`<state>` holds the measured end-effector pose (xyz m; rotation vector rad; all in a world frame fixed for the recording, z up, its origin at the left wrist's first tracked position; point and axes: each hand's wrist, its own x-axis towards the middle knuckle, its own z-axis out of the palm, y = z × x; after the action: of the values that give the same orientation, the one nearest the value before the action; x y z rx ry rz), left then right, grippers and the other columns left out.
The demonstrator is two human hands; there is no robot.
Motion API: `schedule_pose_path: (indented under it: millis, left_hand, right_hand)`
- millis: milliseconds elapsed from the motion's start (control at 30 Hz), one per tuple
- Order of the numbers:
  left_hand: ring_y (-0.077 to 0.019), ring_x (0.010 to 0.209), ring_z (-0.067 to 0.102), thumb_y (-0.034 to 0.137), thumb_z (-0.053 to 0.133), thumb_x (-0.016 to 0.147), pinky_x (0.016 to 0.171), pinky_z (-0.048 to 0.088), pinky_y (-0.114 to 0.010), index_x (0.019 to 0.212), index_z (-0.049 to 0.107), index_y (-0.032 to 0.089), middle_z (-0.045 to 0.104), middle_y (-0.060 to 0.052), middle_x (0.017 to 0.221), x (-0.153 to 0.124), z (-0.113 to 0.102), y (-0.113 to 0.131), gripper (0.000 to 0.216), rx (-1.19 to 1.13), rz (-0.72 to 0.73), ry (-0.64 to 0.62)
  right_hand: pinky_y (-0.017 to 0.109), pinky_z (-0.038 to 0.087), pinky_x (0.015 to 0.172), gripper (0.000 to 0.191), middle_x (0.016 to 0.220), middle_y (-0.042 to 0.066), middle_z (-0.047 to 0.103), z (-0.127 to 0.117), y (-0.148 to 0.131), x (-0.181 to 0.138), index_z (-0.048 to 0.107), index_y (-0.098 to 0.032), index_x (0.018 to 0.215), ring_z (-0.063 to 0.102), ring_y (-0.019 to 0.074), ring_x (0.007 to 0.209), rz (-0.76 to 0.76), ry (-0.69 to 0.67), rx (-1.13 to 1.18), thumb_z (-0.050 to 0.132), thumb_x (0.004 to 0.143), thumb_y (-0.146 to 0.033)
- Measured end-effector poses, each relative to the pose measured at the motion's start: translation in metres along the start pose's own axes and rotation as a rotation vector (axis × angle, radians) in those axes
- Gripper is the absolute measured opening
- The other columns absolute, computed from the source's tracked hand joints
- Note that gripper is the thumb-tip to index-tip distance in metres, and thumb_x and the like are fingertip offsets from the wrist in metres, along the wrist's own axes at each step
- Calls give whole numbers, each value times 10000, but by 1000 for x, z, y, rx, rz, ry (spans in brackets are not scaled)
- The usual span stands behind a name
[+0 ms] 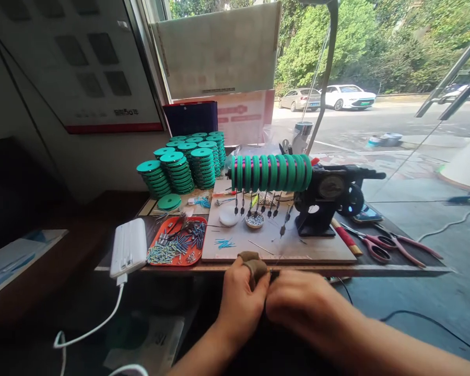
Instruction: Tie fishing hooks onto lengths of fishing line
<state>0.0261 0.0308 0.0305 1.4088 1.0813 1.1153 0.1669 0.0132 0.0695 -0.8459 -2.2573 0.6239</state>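
My left hand [241, 303] and my right hand [303, 303] meet at the near edge of the wooden board [321, 248]. Both are closed in a pinch. The left thumb and forefinger wear brown finger cots [254, 263]. Between the two hands sits something small and dark that I cannot make out. Beyond them a black winding machine [325, 201] carries a row of green spools [272, 172] on a shaft, with several thin lines and small weights hanging from the spools to the board.
Stacks of green spools [184, 162] stand at the back left. An orange tray [178, 241] holds small parts. A white power bank [128, 245] with cable lies at the left edge. Red scissors and pliers [379, 245] lie right of the machine. A small bowl [254, 220] of beads is mid-board.
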Motion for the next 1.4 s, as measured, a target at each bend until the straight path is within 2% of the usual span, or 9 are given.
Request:
schedule_pose_path:
  millis: [100,200,267,333,433,533,1167,1267,1400]
  left_hand:
    - [-225,851,564,66,525,743,744,465,-338,813,655,148,617,-114,907,-1,-3,-11,169,608,678,200]
    - [-216,781,578,44,519,751,679,481,-322,844,647,149,650,-120,865,-1,-5,-13,190,814,899,258]
    - [-194,720,566,57,525,747,647,466,-303,768,651,168,655,-86,770,0,-5,-6,169,671,762,166]
    - [-148,634,536,81,563,726,577,438,-246,671,639,167,623,-42,666,3,-6,2,127,264,357,68]
    - [-56,497,466,47,631,644,409,323,-133,644,622,129,584,8,598,9,-6,11,82,-578,-492,-53]
    - [-26,442,465,24,613,622,353,280,-96,635,616,76,585,-8,584,13,-7,12,53,-864,-808,-135]
    - [-21,423,489,-24,543,687,328,316,-72,645,603,46,607,-45,608,4,3,9,101,-1054,-915,-122]
    - [2,373,411,-26,545,684,320,303,-74,647,606,41,614,-52,618,4,2,10,98,-1040,-916,-115]
    - [18,347,354,-24,567,663,315,292,-77,630,611,30,617,-63,624,3,3,10,76,-1008,-912,-108]
  right_hand:
    - [216,420,562,103,631,-5,606,-13,8,40,600,-157,681,547,116,601,359,97,302,550,762,-198]
    - [206,397,511,95,543,-26,559,-15,19,74,582,-137,599,502,93,512,489,30,359,576,694,-145]
    - [200,373,475,91,520,-34,538,-13,19,76,584,-134,607,474,85,478,489,-12,352,566,696,-135]
    - [206,369,487,56,571,-25,555,-12,16,59,592,-143,698,478,91,504,408,62,215,550,733,-156]
    - [250,382,552,134,660,27,600,-10,12,18,588,-154,768,507,126,581,-13,275,-347,464,817,-148]
    - [293,365,563,238,715,57,643,-2,17,-11,613,-138,820,502,148,587,-399,198,-705,384,840,-78]
    - [292,334,509,238,605,34,560,13,28,-26,601,-128,759,434,143,542,-326,144,-666,384,854,-104]
    - [267,361,508,218,601,24,545,14,32,-38,583,-162,742,450,136,547,-160,220,-445,401,857,-132]
    - [244,423,545,110,695,28,597,21,22,-47,588,-182,759,543,146,628,379,409,113,511,813,-240]
